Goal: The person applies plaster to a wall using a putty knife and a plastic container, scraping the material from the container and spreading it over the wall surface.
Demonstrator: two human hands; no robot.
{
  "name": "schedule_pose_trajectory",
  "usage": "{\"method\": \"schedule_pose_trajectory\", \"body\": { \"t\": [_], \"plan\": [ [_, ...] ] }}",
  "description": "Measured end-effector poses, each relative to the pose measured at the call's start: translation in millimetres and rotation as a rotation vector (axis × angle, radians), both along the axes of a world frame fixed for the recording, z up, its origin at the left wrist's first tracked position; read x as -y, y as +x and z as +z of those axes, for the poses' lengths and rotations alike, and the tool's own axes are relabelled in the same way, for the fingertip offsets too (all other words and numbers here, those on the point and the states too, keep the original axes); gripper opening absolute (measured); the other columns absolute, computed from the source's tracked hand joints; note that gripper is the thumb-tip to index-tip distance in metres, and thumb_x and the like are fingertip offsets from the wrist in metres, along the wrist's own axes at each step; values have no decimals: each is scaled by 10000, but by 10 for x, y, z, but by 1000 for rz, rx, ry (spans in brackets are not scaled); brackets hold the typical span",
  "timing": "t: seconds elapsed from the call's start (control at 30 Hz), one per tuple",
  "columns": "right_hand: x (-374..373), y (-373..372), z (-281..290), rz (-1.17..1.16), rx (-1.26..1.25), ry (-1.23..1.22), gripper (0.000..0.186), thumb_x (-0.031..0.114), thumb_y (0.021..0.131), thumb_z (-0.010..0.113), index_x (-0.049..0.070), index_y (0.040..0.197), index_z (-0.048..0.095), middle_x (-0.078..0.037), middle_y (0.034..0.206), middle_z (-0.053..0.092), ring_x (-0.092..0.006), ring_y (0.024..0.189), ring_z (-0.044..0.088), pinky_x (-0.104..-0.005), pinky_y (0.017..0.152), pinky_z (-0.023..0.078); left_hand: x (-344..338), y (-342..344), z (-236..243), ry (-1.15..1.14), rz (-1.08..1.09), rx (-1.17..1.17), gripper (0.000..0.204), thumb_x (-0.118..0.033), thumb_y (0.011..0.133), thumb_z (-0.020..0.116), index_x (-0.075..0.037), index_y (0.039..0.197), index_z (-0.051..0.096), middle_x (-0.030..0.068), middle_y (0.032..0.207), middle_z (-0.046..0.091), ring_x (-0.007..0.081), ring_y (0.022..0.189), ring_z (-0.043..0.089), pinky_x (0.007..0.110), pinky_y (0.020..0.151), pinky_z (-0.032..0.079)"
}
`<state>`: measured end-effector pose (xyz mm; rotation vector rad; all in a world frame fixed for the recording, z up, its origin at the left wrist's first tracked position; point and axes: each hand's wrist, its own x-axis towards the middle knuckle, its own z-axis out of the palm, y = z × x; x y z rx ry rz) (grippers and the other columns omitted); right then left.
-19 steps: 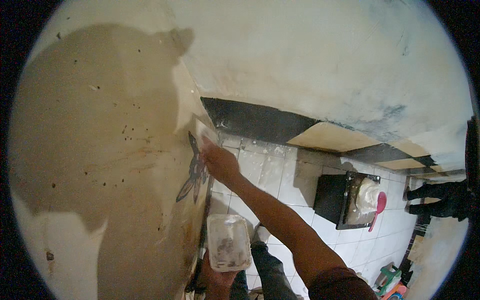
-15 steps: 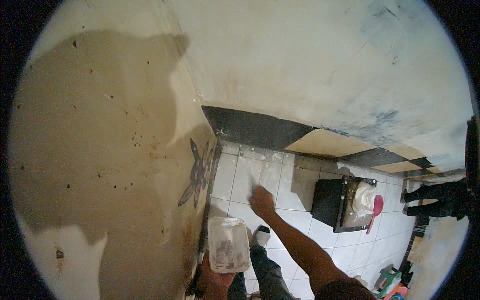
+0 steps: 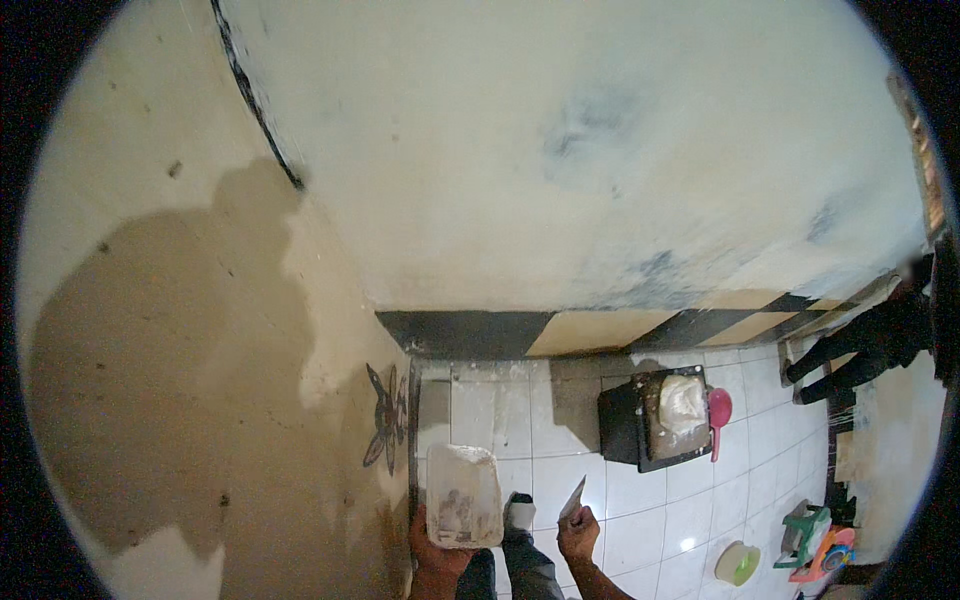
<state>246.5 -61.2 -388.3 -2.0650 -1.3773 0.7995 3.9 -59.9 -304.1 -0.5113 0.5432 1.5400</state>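
My left hand (image 3: 436, 556) grips a shallow, whitish plastic container (image 3: 464, 462) at its near left edge. Greyish smears mark the inside of the container. To the right of it, my right hand (image 3: 577, 537) is closed round a putty knife (image 3: 574, 498), whose thin flat blade points up and away from me. The blade is clear of the container and of the wall. Its handle is hidden in my fingers.
A black box (image 3: 625, 430) bearing a white bundle (image 3: 683, 403) stands on the tiled floor, a pink dipper (image 3: 720, 408) beside it. Walls meet at a corner on the left. A person (image 3: 870, 350) stands far right, near a green stool (image 3: 803, 532) and a yellow-green tub (image 3: 738, 564).
My right hand has drawn back toward me and to the right, and the blade now shows plainly. The container stays in my left hand. The view has shifted, showing more upper wall.
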Motion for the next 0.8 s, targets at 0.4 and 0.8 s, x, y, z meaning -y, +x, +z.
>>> {"method": "schedule_pose_trajectory", "body": {
  "t": [0.4,0.8],
  "plan": [
    [-749,-109,2387,-201,-1267,335,286,127,824,640,36,1051,494,-77,935,562,-204,807,590,-361,694,537,-304,7,1567,150,-167,-193,534,-465,884,457,-90,1261,498,119,1149,582,325,1034,579,552,886,459],
    [-501,-237,4142,-160,-1459,472,359,75,764,604,49,1102,487,-81,932,579,-242,821,618,-367,638,540,-281,-51,2448,388,-213,-168,587,-546,828,515,-157,1267,519,82,1191,584,306,1089,553,559,908,429]
  ]
}}
